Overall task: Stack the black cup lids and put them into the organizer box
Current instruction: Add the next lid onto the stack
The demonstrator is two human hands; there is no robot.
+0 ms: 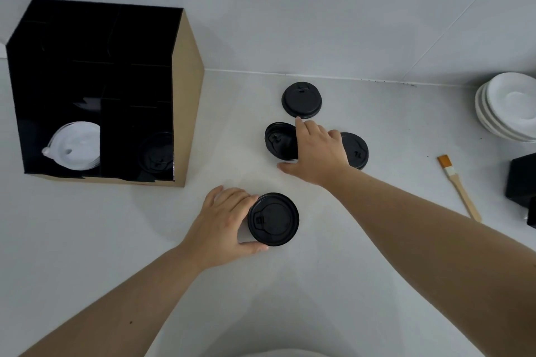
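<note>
My left hand point(223, 223) grips a stack of black cup lids point(273, 219) from its left side, near the front of the white counter. My right hand point(316, 151) reaches out and closes on a tilted black lid point(280, 140). Another black lid point(356, 151) lies just right of that hand, partly hidden by it. A third loose lid point(301, 100) lies flat farther back. The organizer box point(185, 101), cardboard outside and black inside, stands at the left. A black lid point(155, 155) rests in its front right compartment.
White lids point(77, 145) fill the box's front left compartment. A stack of white saucers point(507, 109) sits at the right edge. A wooden-handled brush point(459, 187) lies on the counter, with a black object point(522, 182) beyond it. A tiled wall runs behind.
</note>
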